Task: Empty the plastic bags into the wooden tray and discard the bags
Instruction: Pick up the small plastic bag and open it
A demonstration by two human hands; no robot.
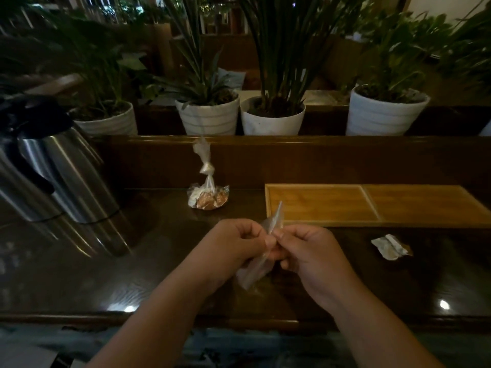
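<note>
Plastic bag [261,257] pinched shut between left hand [239,244] and right hand [309,252], knot at fingertips; best worked loose gently, mouth kept up, then tipped into wooden tray [372,204] just beyond right hand.

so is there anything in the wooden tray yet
No, both compartments of the wooden tray show bare wood, and the knotted bag sits on the table to its left.
</note>
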